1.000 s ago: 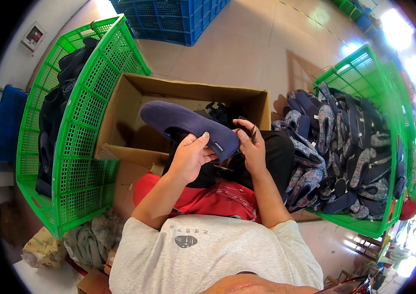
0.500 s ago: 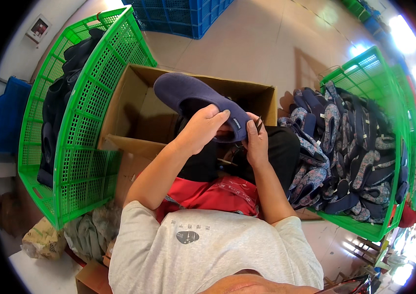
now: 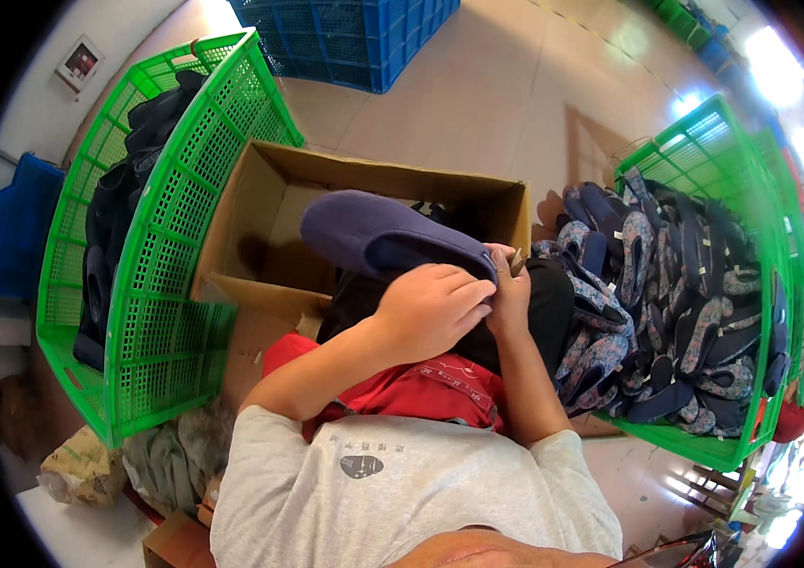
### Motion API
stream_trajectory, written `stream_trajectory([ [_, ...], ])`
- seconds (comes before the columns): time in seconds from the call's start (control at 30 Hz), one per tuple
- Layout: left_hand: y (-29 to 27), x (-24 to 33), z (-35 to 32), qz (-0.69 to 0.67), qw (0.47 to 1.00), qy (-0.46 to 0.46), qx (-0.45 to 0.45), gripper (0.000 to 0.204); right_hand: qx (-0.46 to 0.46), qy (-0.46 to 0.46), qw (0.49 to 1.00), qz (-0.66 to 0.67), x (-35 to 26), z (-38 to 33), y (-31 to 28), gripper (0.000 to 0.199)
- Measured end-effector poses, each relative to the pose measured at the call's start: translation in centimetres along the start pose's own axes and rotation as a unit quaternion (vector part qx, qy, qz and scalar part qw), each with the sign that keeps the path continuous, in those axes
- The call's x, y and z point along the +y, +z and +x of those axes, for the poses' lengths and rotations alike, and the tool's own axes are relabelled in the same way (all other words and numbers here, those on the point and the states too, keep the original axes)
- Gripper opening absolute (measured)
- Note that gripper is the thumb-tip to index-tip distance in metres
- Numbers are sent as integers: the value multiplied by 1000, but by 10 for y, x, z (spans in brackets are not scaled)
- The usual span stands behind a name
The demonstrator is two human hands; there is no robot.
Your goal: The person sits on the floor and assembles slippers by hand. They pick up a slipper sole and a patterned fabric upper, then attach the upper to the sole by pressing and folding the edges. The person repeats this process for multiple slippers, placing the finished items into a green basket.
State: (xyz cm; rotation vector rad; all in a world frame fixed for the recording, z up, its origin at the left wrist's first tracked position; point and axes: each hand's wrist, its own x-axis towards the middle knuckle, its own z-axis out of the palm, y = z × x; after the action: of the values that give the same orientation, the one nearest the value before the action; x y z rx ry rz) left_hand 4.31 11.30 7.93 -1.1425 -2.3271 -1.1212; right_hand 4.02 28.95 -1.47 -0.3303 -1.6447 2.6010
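Note:
A navy fabric slipper [image 3: 350, 225] is held over the cardboard box in front of me, its rounded toe pointing to the far left. My left hand [image 3: 432, 310] is closed at the heel end, fingers bent over the rim and hiding part of it. On the other side of the heel, my right hand [image 3: 509, 295] grips the edge with thumb and fingers. From the right hand sticks a small pointed metal tool, apparently thread snips [image 3: 517, 263]; its handle is hidden. Beneath the slipper, the open cardboard box [image 3: 265, 204] holds some dark items at its right end.
A green crate [image 3: 160, 237] with dark slippers stands at left. At right, another green crate [image 3: 686, 437] is heaped with navy and flower-patterned slippers [image 3: 610, 312]. A blue crate [image 3: 345, 43] sits on the floor beyond the box. A red cloth [image 3: 421, 388] covers my lap.
The slipper has come slightly nearer and tilted, its opening now less visible. My left hand has shifted from inside the opening to the heel rim, its back now turned up.

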Motion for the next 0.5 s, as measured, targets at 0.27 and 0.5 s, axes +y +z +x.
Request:
stream_trajectory([
  [0.27, -63, -64, -39, -194, 887, -262, 327, 49, 32, 92, 994, 50, -22, 15, -26, 25],
  [0.5, -27, -44, -31, -395, 865, -80, 300, 80, 21, 250, 964, 83, -4, 18, -33, 26],
])
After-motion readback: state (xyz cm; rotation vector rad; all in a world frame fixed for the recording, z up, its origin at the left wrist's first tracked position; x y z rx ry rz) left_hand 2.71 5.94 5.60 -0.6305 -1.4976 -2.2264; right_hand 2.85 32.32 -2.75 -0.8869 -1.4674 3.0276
